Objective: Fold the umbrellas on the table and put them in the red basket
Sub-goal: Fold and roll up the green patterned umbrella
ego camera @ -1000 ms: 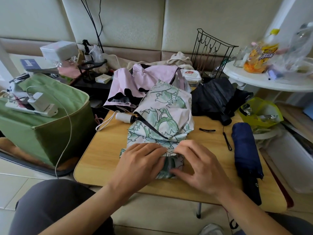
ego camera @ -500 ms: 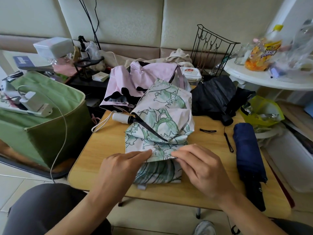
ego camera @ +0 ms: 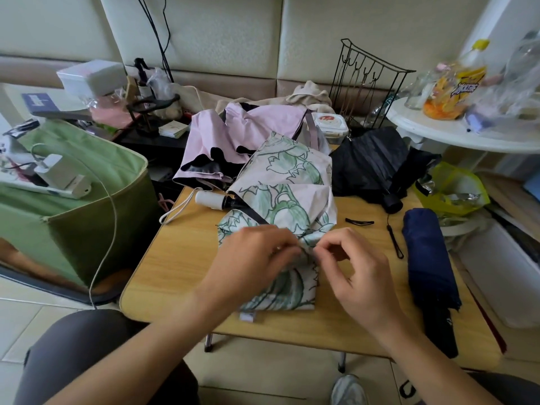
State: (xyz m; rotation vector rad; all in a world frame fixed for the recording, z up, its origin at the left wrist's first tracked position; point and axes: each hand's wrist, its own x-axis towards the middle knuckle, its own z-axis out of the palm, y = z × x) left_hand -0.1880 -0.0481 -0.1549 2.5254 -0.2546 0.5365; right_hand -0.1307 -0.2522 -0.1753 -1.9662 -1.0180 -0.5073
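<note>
A white umbrella with green leaf print (ego camera: pixel 287 200) lies half collapsed in the middle of the wooden table (ego camera: pixel 175 258). My left hand (ego camera: pixel 251 258) and my right hand (ego camera: pixel 353 267) meet over its near part, and each pinches a fold of its fabric. Behind it lies a pink umbrella (ego camera: pixel 233 141) with a white handle (ego camera: pixel 209 199). At the back right sits a black umbrella (ego camera: pixel 377 165). A folded navy umbrella (ego camera: pixel 426 258) lies along the table's right edge. No red basket is in view.
A green fabric bin (ego camera: pixel 87 214) with a charger and cable stands left of the table. To the right are a white round table (ego camera: pixel 455 133) with bottles, a black wire rack (ego camera: pixel 368 80) and a yellow bag (ego camera: pixel 455 188). A hair clip (ego camera: pixel 359 222) lies on the table.
Both hands went from pressing flat on the leaf-print fabric to pinching a fold together a little farther from me. More of the near folded part now shows.
</note>
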